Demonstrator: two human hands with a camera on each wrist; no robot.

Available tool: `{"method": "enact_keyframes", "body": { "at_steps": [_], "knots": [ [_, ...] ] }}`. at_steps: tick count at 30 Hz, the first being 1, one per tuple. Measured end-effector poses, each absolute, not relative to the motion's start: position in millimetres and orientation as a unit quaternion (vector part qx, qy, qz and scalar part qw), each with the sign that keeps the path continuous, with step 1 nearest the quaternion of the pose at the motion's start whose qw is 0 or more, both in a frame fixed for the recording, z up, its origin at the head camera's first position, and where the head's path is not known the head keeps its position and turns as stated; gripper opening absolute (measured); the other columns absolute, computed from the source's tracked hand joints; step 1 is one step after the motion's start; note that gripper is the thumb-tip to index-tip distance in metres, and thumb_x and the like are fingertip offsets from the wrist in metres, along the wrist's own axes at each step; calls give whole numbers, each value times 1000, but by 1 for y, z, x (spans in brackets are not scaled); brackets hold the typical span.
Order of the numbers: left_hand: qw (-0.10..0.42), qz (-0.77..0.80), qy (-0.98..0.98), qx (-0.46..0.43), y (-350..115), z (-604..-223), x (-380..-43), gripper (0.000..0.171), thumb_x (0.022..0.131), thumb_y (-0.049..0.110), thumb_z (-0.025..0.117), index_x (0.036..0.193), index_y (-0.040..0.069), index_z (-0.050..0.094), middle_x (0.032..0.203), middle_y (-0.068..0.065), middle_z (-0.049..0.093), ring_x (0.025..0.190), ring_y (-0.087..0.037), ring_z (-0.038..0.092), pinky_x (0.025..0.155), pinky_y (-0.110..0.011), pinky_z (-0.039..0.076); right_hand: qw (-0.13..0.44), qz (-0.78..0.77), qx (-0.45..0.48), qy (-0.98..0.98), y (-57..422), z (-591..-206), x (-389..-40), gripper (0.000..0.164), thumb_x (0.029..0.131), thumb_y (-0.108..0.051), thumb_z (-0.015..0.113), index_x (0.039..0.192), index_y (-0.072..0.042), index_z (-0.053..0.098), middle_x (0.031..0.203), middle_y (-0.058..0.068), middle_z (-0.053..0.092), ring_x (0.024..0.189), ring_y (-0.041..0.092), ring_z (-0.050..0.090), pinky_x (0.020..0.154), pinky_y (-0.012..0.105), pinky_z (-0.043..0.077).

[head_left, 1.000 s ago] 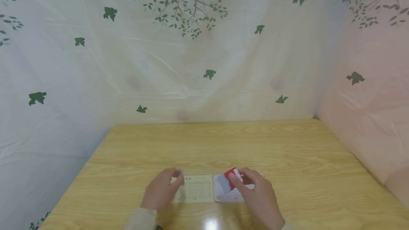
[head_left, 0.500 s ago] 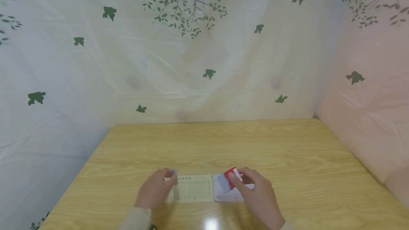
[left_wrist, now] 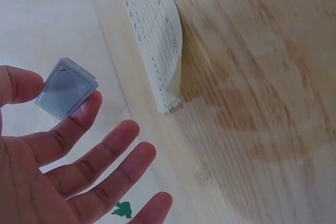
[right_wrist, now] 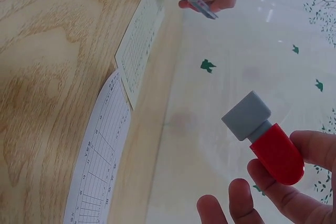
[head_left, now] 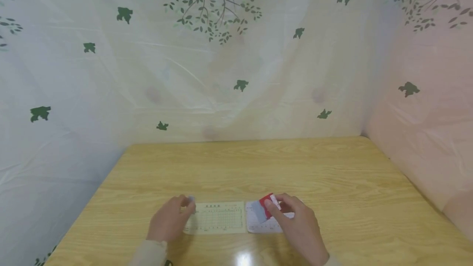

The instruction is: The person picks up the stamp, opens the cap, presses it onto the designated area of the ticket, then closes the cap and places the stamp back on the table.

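Note:
Between thumb and index finger, my left hand (head_left: 168,218) pinches a small square translucent cap (left_wrist: 65,87), its other fingers spread in the left wrist view. My right hand (head_left: 301,227) grips a stamp with a red handle (right_wrist: 278,153) and a grey square head (right_wrist: 247,115). In the head view the stamp (head_left: 264,207) is over the white printed form (head_left: 255,224). To its left is a pale yellow form (head_left: 221,218) with a printed grid; the left hand overlaps its left end. One corner of the yellow form curls up in the left wrist view.
The forms lie side by side near the front of a wood-grain table (head_left: 244,167). A pale curtain (head_left: 207,73) with printed leaves and birds surrounds the table at the back and sides.
My left hand has moved left with the cap, away from the stamp, uncovering more of the yellow form. The right hand stays nearly still with the stamp.

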State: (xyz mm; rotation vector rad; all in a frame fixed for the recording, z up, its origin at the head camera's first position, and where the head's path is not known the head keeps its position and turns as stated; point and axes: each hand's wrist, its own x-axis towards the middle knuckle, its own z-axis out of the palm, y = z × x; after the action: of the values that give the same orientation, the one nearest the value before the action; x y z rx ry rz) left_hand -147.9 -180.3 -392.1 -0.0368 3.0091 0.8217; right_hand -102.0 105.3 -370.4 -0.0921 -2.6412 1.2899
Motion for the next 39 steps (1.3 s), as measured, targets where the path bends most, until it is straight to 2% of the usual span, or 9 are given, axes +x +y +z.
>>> {"method": "enact_keyframes", "body": {
  "at_steps": [4,14,21,31,39],
  "knots": [
    [17,261,965,-14,-184,-393,-149,43,90,42,43,106,6,61,106,-12,61,98,-32,57,82,-52,45,88,437,-38,-894,106,-370,-102,44,79,-61,53,100,-25,65,92,-9,62,88,10,56,69,31,45],
    [18,246,969,-14,-191,-394,-149,40,89,40,45,102,6,62,97,-9,62,83,-24,59,72,-46,49,83,441,-37,-893,105,-368,-101,42,79,-61,53,99,-26,65,90,-9,62,87,10,56,68,29,44],
    [20,224,974,-13,-194,-393,-148,37,89,39,46,98,6,61,85,-6,60,71,-18,56,63,-40,49,90,436,-40,-894,105,-368,-102,43,78,-60,55,98,-24,66,91,-8,62,87,10,56,71,32,45],
    [30,198,980,-19,-198,-395,-148,36,88,36,47,92,3,60,74,-5,53,62,-17,50,54,-35,45,97,444,-34,-890,105,-369,-101,40,79,-57,57,100,-24,66,93,-8,61,88,10,56,68,27,46],
    [31,175,984,-27,-201,-398,-150,38,88,38,47,95,3,59,78,-7,55,67,-20,53,59,-41,48,99,438,-33,-893,107,-369,-100,41,79,-58,55,99,-24,66,93,-9,62,88,9,56,70,29,46]
  ]
}}
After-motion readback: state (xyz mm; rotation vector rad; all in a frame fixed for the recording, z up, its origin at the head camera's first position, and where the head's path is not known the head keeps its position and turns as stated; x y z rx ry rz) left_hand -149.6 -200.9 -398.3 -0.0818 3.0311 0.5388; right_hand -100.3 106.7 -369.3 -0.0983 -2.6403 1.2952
